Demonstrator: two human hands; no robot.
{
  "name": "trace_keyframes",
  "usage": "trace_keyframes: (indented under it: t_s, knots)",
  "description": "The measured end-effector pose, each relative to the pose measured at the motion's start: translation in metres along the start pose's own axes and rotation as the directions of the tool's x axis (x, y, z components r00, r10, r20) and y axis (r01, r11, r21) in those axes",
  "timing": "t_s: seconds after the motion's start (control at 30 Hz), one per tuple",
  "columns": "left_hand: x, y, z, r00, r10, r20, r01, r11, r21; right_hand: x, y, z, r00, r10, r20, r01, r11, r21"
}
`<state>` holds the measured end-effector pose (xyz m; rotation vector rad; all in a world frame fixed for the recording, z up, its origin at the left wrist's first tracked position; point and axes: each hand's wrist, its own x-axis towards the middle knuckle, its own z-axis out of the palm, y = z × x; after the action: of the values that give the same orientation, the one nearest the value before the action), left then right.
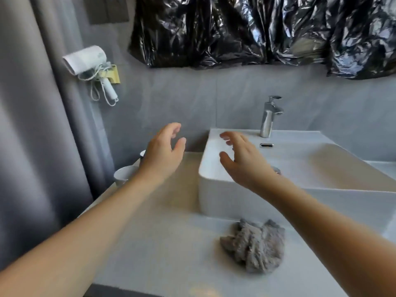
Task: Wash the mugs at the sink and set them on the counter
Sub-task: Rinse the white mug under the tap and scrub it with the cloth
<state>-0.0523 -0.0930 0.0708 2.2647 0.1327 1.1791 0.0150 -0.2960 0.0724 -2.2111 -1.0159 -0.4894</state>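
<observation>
Both hands bare, fingers loosely spread: left hand [164, 153], right hand [244, 159]; mug [124, 175] upright, mouth up

Two bare forearms reach forward side by side. The left hand [161, 152] is raised, fingers loosely spread and slightly curled, holding nothing. The right hand [244, 159] mirrors it, fingers relaxed, palm turned inward, empty.

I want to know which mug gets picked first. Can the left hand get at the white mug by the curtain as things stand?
Probably yes. The left hand is open, holds nothing, and hovers just right of the white mug at the counter's left edge. Nothing lies between them; the forearm only hides part of the mug.
</observation>
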Motion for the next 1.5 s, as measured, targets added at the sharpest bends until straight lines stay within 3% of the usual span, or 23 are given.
trace_keyframes:
  t_s: [0.13, 0.27, 0.4, 0.5, 0.57, 0.77, 0.97, 1.1, 1.23, 1.33, 1.43, 1.5]
  knots:
    - [0.015, -0.071, -0.031, 0.96, -0.278, -0.02, 0.278, 0.957, 0.087, 0.062, -0.031, 0.076, 0.965, 0.079, 0.248, -0.1, 0.992, 0.074]
    - [0.018, -0.139, -0.054, 0.862, -0.498, 0.093, 0.465, 0.851, 0.244, 0.102, -0.048, 0.151, 0.898, 0.209, 0.388, -0.3, 0.934, 0.192]
    - [0.0, -0.195, -0.077, 0.668, -0.621, 0.409, 0.685, 0.729, -0.011, 0.103, -0.057, 0.223, 0.815, 0.257, 0.52, -0.442, 0.856, 0.269]
    - [-0.014, -0.225, -0.079, 0.622, -0.623, 0.475, 0.749, 0.651, -0.128, 0.096, -0.067, 0.261, 0.796, 0.189, 0.575, -0.428, 0.847, 0.314]
    - [-0.021, -0.236, -0.077, 0.635, -0.567, 0.525, 0.732, 0.659, -0.173, 0.092, -0.07, 0.273, 0.796, 0.156, 0.585, -0.42, 0.839, 0.347]
    - [-0.035, -0.22, -0.074, 0.792, -0.377, 0.48, 0.539, 0.802, -0.259, 0.08, -0.072, 0.257, 0.839, 0.082, 0.538, -0.3, 0.894, 0.331]
    - [0.014, -0.132, -0.085, 0.869, -0.164, 0.466, 0.332, 0.892, -0.305, 0.083, -0.059, 0.158, 0.934, -0.043, 0.354, -0.147, 0.859, 0.491]
    - [0.043, -0.062, -0.062, 0.876, -0.046, 0.479, 0.246, 0.899, -0.363, 0.073, -0.034, 0.082, 0.972, 0.003, 0.237, -0.143, 0.805, 0.575]
    - [0.064, -0.015, -0.009, 0.849, 0.028, 0.528, 0.216, 0.893, -0.395, 0.066, 0.02, 0.027, 0.969, 0.074, 0.235, -0.2, 0.793, 0.575]
    - [0.088, 0.001, 0.044, 0.782, 0.072, 0.619, 0.223, 0.895, -0.386, 0.064, 0.071, 0.009, 0.95, 0.161, 0.268, -0.299, 0.718, 0.628]
    - [0.124, 0.012, 0.099, 0.663, 0.101, 0.742, 0.21, 0.926, -0.314, 0.064, 0.114, 0.003, 0.899, 0.286, 0.333, -0.436, 0.498, 0.749]
    - [0.15, 0.025, 0.128, 0.565, 0.082, 0.821, 0.219, 0.945, -0.244, 0.064, 0.128, -0.001, 0.836, 0.405, 0.371, -0.501, 0.285, 0.817]
